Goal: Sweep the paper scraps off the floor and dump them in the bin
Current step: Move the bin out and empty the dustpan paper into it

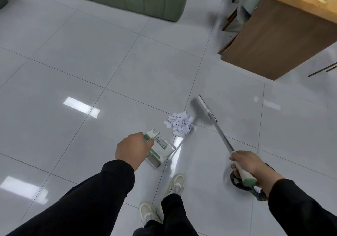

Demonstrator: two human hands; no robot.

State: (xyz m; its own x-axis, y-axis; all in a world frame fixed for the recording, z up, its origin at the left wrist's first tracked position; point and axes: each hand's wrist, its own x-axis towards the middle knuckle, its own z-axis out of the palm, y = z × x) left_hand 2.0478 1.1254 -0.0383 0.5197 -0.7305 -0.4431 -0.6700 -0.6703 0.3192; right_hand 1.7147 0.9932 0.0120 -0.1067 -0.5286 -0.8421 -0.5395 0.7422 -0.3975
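The heap of light, flimsy white paper scraps (180, 124) lies on the floor between the left hand (132, 149), gripping the white-and-green plastic dustpan (160, 150), and the right hand (249, 164), closed round the long-handled broom (207, 110), whose head looks best drawn gently.

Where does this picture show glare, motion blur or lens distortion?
Head view: bright rectangular glare patches lie on the glossy floor tiles; the broom head is smeared by motion blur, while the paper scraps stay fairly sharp; the wide lens bends the tile lines and the wooden table.
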